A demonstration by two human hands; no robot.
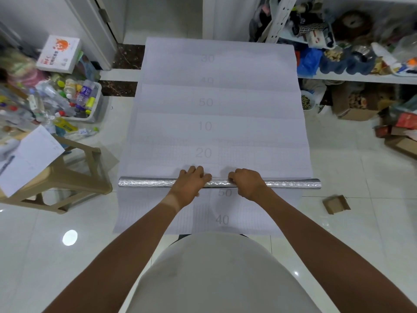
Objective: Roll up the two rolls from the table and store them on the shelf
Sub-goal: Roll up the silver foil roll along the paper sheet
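A long white gridded sheet (216, 105) with printed numbers lies unrolled across the table, running away from me. Its rolled part, a thin silver foil tube (144, 183), lies crosswise near me. A second white sheet (225, 218) with numbers 50 and 40 lies under it at the near edge. My left hand (191, 184) and my right hand (247, 182) rest side by side on the tube's middle, fingers curled over its far side. The shelf (361, 76) stands at the right, crowded with things.
A beige plastic stool (74, 177) with a paper on it stands at the left. Behind it is a bin of bottles (74, 100) and a white box (59, 53). Cardboard boxes (356, 109) sit under the shelf, and a small cardboard piece (336, 204) lies on the tiled floor.
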